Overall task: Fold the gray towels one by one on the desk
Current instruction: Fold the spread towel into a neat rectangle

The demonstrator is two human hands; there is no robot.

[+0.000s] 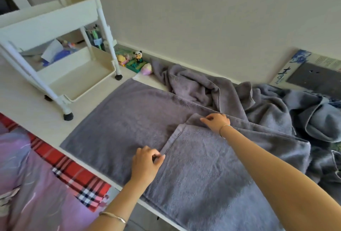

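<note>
— What's on the desk (pixel 27 107)?

— A gray towel (pixel 129 120) spread along its front edge, long axis running left to right. The right half is folded over, its hemmed end across the middle.

— And the hands?

— Both pinch that hem: left hand (pixel 145 164) at the near corner, right hand (pixel 215 121) at the far. Unfolded cloth lies leftward; more crumpled towels (pixel 239 97) wait at the back right.

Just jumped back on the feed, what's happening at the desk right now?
A person is partway through folding a gray towel spread flat on the desk. One end is folded over toward the middle; the left hand pinches the near corner of that flap and the right hand the far corner. A heap of unfolded towels waits behind, by the wall.
</note>
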